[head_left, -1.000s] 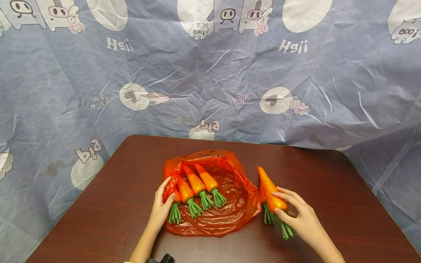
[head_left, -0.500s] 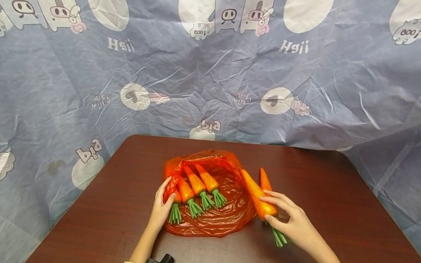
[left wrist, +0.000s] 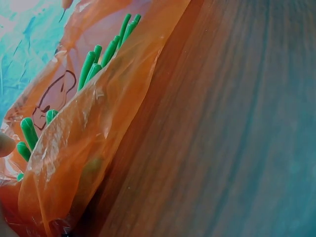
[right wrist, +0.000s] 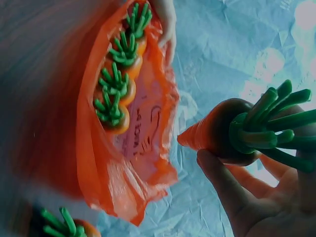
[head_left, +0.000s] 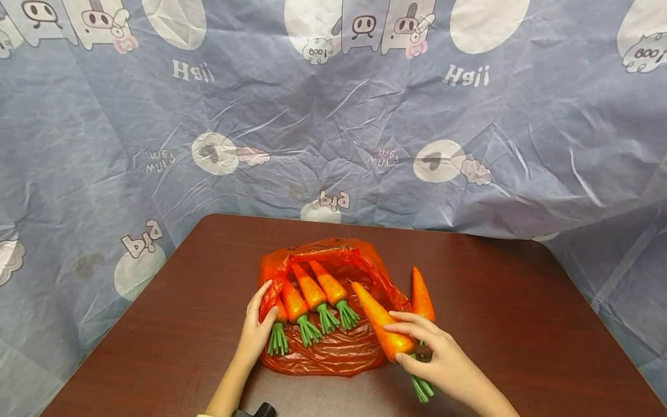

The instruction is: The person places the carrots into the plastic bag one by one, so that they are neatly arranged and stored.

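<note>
A crumpled orange plastic bag (head_left: 339, 350) lies open on the dark wooden table (head_left: 521, 324). Several toy carrots (head_left: 312, 292) with green stems lie side by side inside it, seen end-on in the right wrist view as carrots (right wrist: 116, 84). My left hand (head_left: 268, 301) holds the bag's left edge, fingers curled over the plastic beside the leftmost carrot. My right hand (head_left: 396, 343) grips another carrot (head_left: 377, 321) at its thick end and holds it over the bag's right side, tip pointing into the bag. That held carrot (right wrist: 217, 133) fills the right wrist view. A further carrot (head_left: 421, 295) lies on the table just right of the bag.
A wrinkled blue cartoon-print sheet (head_left: 333, 116) hangs behind and around the table. A small black object (head_left: 255, 411) shows at the near table edge by my left forearm. In the left wrist view, bare tabletop (left wrist: 237, 128) stretches beside the bag (left wrist: 79, 148).
My right hand has carried its carrot leftwards from beside the bag to over the bag's right side. One carrot stays on the table. The left hand has not moved.
</note>
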`<state>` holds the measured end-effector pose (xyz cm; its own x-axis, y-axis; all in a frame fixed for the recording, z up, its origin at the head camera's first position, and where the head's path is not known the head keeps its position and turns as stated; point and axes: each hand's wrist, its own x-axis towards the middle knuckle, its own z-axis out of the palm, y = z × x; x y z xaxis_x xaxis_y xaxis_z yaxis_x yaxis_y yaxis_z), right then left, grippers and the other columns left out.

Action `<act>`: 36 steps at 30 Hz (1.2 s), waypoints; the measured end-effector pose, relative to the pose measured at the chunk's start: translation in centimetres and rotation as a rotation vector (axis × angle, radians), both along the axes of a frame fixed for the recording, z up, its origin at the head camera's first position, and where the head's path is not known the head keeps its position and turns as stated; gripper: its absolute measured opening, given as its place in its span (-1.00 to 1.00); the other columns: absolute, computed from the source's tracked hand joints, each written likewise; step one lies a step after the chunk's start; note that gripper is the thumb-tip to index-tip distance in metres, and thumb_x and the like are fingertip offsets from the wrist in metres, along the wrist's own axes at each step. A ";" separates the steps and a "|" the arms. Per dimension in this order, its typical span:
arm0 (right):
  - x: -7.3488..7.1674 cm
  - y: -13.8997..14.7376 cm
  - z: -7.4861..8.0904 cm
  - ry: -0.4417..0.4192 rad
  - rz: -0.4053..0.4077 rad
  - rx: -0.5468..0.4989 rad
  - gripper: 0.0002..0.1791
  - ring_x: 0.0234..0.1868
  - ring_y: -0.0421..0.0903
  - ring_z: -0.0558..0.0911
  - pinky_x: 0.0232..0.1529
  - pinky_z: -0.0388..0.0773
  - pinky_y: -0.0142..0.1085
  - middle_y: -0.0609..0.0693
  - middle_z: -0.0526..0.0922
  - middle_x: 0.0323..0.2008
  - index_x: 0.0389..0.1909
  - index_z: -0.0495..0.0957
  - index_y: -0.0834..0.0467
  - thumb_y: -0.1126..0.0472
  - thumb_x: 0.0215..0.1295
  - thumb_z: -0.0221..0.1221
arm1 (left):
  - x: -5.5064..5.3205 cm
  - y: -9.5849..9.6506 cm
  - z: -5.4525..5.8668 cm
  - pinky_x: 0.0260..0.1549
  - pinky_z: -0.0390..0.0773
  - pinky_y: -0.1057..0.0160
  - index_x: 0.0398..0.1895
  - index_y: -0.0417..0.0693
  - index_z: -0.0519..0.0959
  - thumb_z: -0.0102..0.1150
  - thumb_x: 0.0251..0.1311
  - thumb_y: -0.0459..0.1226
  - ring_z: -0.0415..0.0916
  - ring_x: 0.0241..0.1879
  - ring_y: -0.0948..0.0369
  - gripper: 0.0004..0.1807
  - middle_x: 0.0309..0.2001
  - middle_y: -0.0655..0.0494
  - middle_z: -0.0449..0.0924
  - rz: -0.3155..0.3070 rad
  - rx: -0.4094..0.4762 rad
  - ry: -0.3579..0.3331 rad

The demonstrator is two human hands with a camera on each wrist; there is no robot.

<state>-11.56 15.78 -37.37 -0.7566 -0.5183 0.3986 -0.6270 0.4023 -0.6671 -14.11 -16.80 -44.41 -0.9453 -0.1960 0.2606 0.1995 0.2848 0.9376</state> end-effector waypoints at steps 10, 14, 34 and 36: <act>-1.5 -2.0 -0.9 -0.108 0.036 0.065 -0.61 -0.21 -0.36 0.49 -0.39 0.51 -0.48 0.03 0.44 0.12 0.02 0.51 -0.07 0.15 0.12 0.22 | -0.1 -0.1 -0.1 0.21 0.04 -0.23 0.30 -0.20 0.18 0.00 0.19 -0.40 -0.04 0.29 -0.11 -0.43 0.29 -0.26 0.11 -0.001 -0.001 0.002; -2.2 -2.9 -1.0 -0.087 0.035 0.110 -0.61 -0.32 -0.31 0.48 -0.44 0.40 -0.49 0.02 0.45 0.12 0.02 0.51 -0.06 0.13 0.12 0.22 | -0.1 -0.2 -0.1 0.22 0.03 -0.22 0.30 -0.20 0.18 0.00 0.19 -0.41 -0.04 0.29 -0.11 -0.44 0.30 -0.27 0.10 -0.003 0.003 0.005; -6.4 -7.2 -1.7 -0.201 0.016 0.284 -0.57 -0.26 -0.11 0.51 -0.48 0.28 -0.39 0.00 0.38 0.19 0.07 0.49 -0.05 0.16 0.11 0.13 | -0.1 -0.1 0.1 0.21 0.04 -0.22 0.30 -0.21 0.17 -0.01 0.20 -0.40 -0.05 0.30 -0.11 -0.43 0.30 -0.26 0.09 -0.010 -0.003 -0.010; -6.8 -7.6 -1.8 -0.190 0.017 0.279 -0.57 -0.06 -0.04 0.50 -0.39 0.33 -0.35 0.01 0.40 0.19 0.06 0.50 -0.04 0.17 0.10 0.13 | -0.1 -0.1 0.1 0.22 0.04 -0.22 0.30 -0.21 0.17 -0.01 0.20 -0.41 -0.04 0.30 -0.11 -0.43 0.30 -0.27 0.10 -0.010 -0.003 -0.003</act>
